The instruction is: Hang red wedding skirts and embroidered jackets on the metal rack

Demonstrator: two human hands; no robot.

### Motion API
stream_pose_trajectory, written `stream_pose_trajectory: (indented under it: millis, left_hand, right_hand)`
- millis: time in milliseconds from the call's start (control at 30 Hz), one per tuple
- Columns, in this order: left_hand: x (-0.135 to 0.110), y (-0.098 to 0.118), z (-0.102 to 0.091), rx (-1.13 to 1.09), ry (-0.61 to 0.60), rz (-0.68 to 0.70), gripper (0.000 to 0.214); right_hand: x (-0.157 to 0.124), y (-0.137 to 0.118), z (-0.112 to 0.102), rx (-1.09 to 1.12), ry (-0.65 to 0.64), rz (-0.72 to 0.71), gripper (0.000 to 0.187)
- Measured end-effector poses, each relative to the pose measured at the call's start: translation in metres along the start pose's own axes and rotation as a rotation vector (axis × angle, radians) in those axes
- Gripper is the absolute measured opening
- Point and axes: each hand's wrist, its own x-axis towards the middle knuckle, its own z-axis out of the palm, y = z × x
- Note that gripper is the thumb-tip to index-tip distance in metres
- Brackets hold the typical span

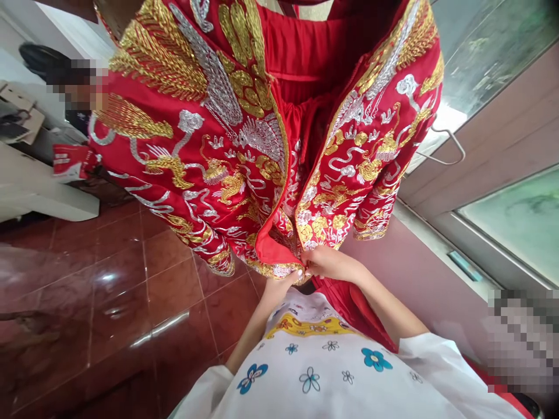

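Note:
A red jacket with gold and silver embroidery hangs in front of me, its front panels apart above the hem. Red gathered cloth shows inside it. My left hand pinches the bottom corner of the left front panel, thumb on top. Right beside it, my right hand has its fingers closed at the lower front edge, where the two panels meet. Any small fastener between the fingertips is too hidden to make out. Part of the left panel's plain red lining is folded outward just above my hands.
At the far left a person is near a white table and a red-and-white bag. A wire hanger sticks out by the window frame on the right. Glossy red-brown tiles cover the floor.

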Motion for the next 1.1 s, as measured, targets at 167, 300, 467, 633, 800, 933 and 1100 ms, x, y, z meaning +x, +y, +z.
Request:
stream_pose_trajectory:
  millis: [167, 300, 467, 633, 800, 933, 1100]
  left_hand:
    - [0.009, -0.002, -0.007, -0.010, 0.023, 0.001, 0.038]
    - [0.007, -0.004, -0.010, -0.025, 0.021, -0.048, 0.041]
    - [0.002, 0.001, -0.007, -0.162, 0.015, -0.126, 0.049]
    - [-0.002, 0.003, -0.005, -0.205, 0.017, -0.155, 0.056]
    - [-0.002, -0.002, -0.007, -0.169, -0.007, -0.146, 0.053]
    - [-0.003, -0.009, -0.007, -0.123, -0.026, -0.114, 0.044]
    - [-0.010, -0.037, -0.008, 0.011, 0.021, -0.102, 0.049]
  right_hand:
    - [-0.005, 0.016, 0.019, -0.063, 0.185, -0.086, 0.015]
    - [-0.010, 0.033, 0.041, -0.110, 0.400, -0.190, 0.024]
    - [-0.015, 0.040, 0.066, -0.164, 0.676, -0.349, 0.018]
    - [-0.018, 0.032, 0.068, -0.456, 0.740, -0.384, 0.018]
    - [-0.021, 0.028, 0.061, -0.546, 0.650, -0.291, 0.017]
    - [-0.016, 0.028, 0.055, -0.611, 0.607, -0.401, 0.018]
    - [-0.001, 0.021, 0.027, -0.559, 0.710, -0.492, 0.017]
